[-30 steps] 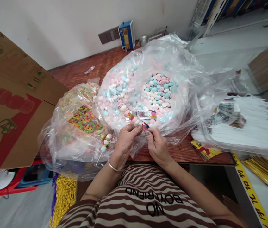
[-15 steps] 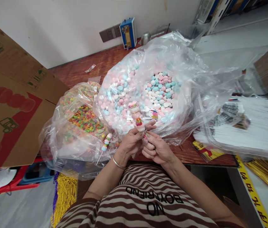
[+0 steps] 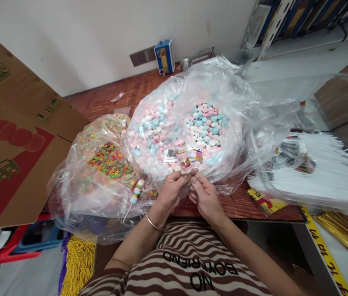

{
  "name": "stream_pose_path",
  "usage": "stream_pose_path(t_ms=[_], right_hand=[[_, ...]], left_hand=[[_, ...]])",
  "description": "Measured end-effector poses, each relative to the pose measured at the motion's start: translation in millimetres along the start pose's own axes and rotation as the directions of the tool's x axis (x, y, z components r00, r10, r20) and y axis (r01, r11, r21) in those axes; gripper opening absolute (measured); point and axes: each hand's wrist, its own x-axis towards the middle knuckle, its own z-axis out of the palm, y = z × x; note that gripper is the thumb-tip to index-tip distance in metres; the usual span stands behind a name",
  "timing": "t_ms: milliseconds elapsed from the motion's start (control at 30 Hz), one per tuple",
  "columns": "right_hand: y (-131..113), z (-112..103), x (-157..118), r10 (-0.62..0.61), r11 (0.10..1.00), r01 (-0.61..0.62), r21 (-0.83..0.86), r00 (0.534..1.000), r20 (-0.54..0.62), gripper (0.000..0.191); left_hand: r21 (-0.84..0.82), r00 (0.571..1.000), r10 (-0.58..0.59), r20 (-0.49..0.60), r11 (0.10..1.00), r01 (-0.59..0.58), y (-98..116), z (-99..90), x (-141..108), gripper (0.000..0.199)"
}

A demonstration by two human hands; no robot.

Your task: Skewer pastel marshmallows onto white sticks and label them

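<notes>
Near the table's front edge both hands meet around a small wrapped candy skewer (image 3: 184, 158), which points away from me. My left hand (image 3: 171, 188) pinches the lower part of the wrapper. Close beside it, the fingers of my right hand (image 3: 203, 193) are pressed together at the wrapper's bottom end. Behind the hands lies a big clear bag of pink, blue and white candies (image 3: 206, 125), with a printed label (image 3: 196, 154) on it. A bag of colourful ring candies (image 3: 110, 161) sits to the left. In front of that bag rests an unwrapped candy skewer (image 3: 137, 191) on a stick.
A cardboard box (image 3: 16, 135) stands at the left. White sticks (image 3: 303, 172) lie in a clear bag at the right, with a yellow packet (image 3: 266, 202) below them. A blue device (image 3: 164, 57) stands against the wall. Gold ties (image 3: 343, 230) lie at lower right.
The view has shifted slightly. My right fingers have moved up to the wrapper's end, and my left fingers, spread before, are now drawn in closer around the wrapper.
</notes>
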Motion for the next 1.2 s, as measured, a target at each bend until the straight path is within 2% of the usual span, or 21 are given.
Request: stream_pose_path(t_ms=[67, 133, 167, 233, 300, 400, 500, 667, 733, 833, 900, 967, 1033, 1067, 1133, 1200], right_hand=[[0.9, -0.9, 0.3, 0.177, 0.954, -0.207, 0.217, 0.973, 0.151, 0.037], [0.6, -1.8, -1.1, 0.254, 0.907, -0.322, 0.271, 0.933, 0.255, 0.042], [0.4, -2.3, -2.7, 0.260, 0.911, -0.327, 0.250, 0.928, 0.267, 0.041], [0.7, -4.0, -7.5, 0.200, 0.967, -0.228, 0.113, 0.955, 0.217, 0.035], [1.9, -6.4, -13.8, 0.042, 0.990, -0.022, -0.138, 0.989, 0.141, 0.032], [4.7, -8.8, -22.4, -0.212, 0.860, 0.233, -0.454, 0.972, 0.098, 0.027], [8.3, -6.0, -26.4, -0.331, 0.786, 0.327, -0.525, 0.939, 0.090, 0.024], [9.2, 4.7, -29.0, -0.304, 0.813, 0.291, -0.504, 0.951, 0.058, 0.022], [4.9, 3.2, -32.6, -0.267, 0.794, 0.293, -0.534, 0.955, 0.127, 0.024], [-4.6, -12.9, -44.7, -0.142, 0.728, 0.269, -0.631, 0.959, 0.245, 0.024], [-10.3, -32.2, -57.6, -0.047, 0.689, 0.228, -0.688, 0.961, 0.273, 0.024], [-13.7, -55.6, -71.2, -0.022, 0.613, 0.163, -0.773, 0.982, 0.190, 0.025], [-14.6, -79.2, -80.5, -0.109, 0.447, 0.047, -0.893, 0.994, -0.002, 0.025], [-14.2, -89.5, -82.4, -0.182, 0.338, -0.025, -0.941, 0.979, -0.092, 0.025], [-11.8, -104.6, -80.7, -0.296, 0.131, -0.148, -0.980, 0.938, -0.181, 0.024], [-7.5, -111.1, -73.4, -0.326, -0.031, -0.212, -0.977, 0.926, -0.191, 0.022]], left_hand=[[0.006, 0.994, -0.071, 0.087, 0.997, 0.071, 0.5, -7.3, -0.8, 0.044], [-0.009, 0.992, -0.084, 0.098, 0.996, 0.085, -0.2, -12.9, -0.4, 0.043], [-0.022, 0.994, -0.076, 0.081, 0.997, 0.078, -0.8, -14.5, 0.2, 0.041], [-0.045, 0.999, -0.038, 0.025, 0.998, 0.039, -1.4, -15.6, 1.5, 0.036], [-0.054, 0.999, 0.018, -0.034, 0.998, -0.020, -1.2, -14.7, 2.2, 0.032], [-0.062, 0.995, 0.062, -0.079, 0.996, -0.067, -2.6, -11.7, 0.4, 0.029], [-0.070, 0.994, 0.077, -0.077, 0.994, -0.083, -9.2, -8.3, -3.4, 0.030], [-0.005, 0.994, 0.103, -0.044, 0.995, -0.103, -13.3, -7.6, -12.8, 0.030], [0.031, 0.994, 0.107, -0.032, 0.994, -0.106, -5.3, -10.9, -16.9, 0.031], [0.097, 0.981, 0.192, -0.031, 0.977, -0.188, 13.9, -20.7, -19.2, 0.032], [0.212, 0.971, 0.238, -0.013, 0.950, -0.230, 24.9, -30.2, -20.0, 0.031], [0.324, 0.958, 0.286, -0.016, 0.908, -0.265, 29.6, -41.2, -23.0, 0.032], [0.461, 0.951, 0.307, -0.022, 0.848, -0.263, 27.6, -51.2, -28.7, 0.031], [0.551, 0.951, 0.310, -0.017, 0.797, -0.250, 24.9, -54.9, -32.1, 0.030], [0.739, 0.951, 0.308, 0.020, 0.636, -0.222, 19.0, -58.2, -38.9, 0.030], [0.866, 0.953, 0.288, 0.095, 0.448, -0.222, 15.2, -55.8, -44.2, 0.030]])
